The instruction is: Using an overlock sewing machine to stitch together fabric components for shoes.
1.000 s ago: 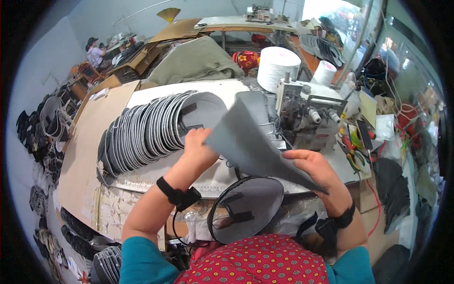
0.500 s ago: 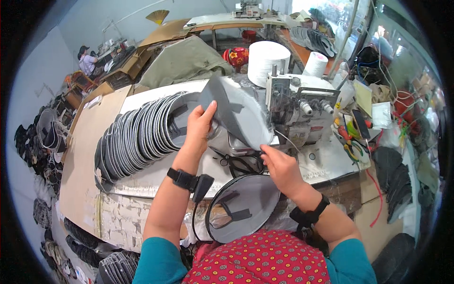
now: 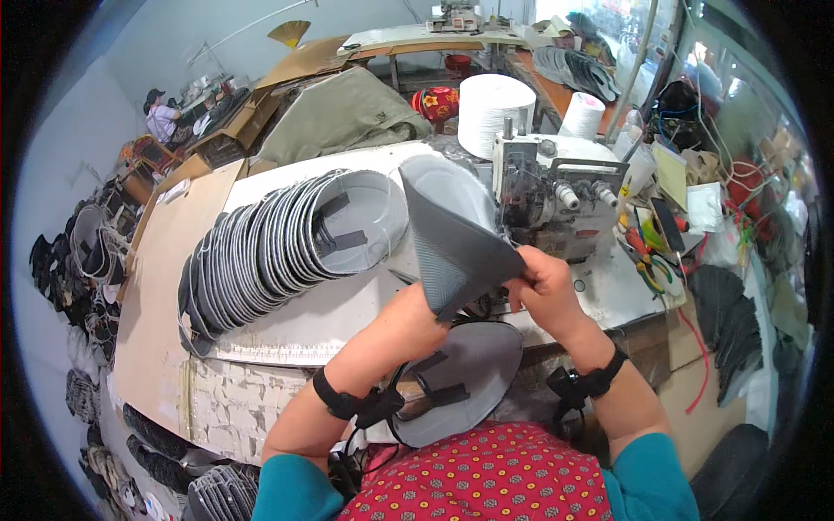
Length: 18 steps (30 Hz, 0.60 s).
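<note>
- Bench (image 3: pixel 287 317) of pale board spans the middle of the view; a brown cardboard sheet (image 3: pixel 161 286) lies along its left part, and a tiled front shows below its near edge
- Row of grey oval fabric pieces (image 3: pixel 269 252) with white edging stands on edge across the bench, fanned from lower left up to the centre; the frontmost one shows dark straps on its face
- Sewing machine (image 3: pixel 556 204) in grey metal stands on the bench right of centre; two white thread cones (image 3: pixel 495 113) rise behind it
- Grey fabric piece (image 3: pixel 452 243) is held up over the bench just in front of the machine, folded into a pointed shape whose curved upper edge reaches toward the machine; both hands grip its lower end
- Second grey oval piece with straps (image 3: pixel 456 382) lies lower, at the bench's near edge above the person's red patterned top (image 3: pixel 486 478)
- Left hand (image 3: pixel 417 317) is closed on the lower left fold of the held piece; a black band sits on that wrist
- Right hand (image 3: pixel 543 282) pinches the lower right corner, fingers closed on the cloth; the hands are close together but not touching, the fabric's tip between them
- Small tools with coloured handles (image 3: pixel 647 252) lie on the bench right of the machine
</note>
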{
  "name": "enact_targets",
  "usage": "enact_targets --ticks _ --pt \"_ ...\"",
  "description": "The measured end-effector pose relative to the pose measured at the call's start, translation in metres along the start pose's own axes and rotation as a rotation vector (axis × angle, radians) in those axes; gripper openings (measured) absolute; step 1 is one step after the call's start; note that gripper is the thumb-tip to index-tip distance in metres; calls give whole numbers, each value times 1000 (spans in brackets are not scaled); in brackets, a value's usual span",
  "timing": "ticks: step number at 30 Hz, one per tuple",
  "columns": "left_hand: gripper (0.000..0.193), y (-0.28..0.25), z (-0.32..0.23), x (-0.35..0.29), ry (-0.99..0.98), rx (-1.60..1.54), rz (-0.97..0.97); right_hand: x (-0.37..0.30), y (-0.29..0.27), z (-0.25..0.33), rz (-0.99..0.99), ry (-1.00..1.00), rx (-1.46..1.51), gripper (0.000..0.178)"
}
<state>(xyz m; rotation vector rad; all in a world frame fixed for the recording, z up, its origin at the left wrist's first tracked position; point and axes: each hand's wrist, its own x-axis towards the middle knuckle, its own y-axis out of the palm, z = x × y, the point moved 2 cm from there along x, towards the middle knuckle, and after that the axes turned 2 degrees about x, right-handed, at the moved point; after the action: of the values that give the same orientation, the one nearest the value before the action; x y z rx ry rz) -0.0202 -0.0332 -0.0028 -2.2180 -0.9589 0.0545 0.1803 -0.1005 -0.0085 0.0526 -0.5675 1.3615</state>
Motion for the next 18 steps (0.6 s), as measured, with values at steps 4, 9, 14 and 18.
enact_targets --ticks 4,9,14,18 --pt "32 -20 2 7 -154 62 87 -6 3 26 63 101 99 11" --pt "43 -27 -5 21 112 441 -393 -5 7 18 -8 -3 -99 12" --pt "65 -14 17 45 154 320 -457 4 19 -5 -70 -14 -208 14" --pt "51 -11 15 58 -149 -3 -209 -3 10 0 -30 246 -62 21"
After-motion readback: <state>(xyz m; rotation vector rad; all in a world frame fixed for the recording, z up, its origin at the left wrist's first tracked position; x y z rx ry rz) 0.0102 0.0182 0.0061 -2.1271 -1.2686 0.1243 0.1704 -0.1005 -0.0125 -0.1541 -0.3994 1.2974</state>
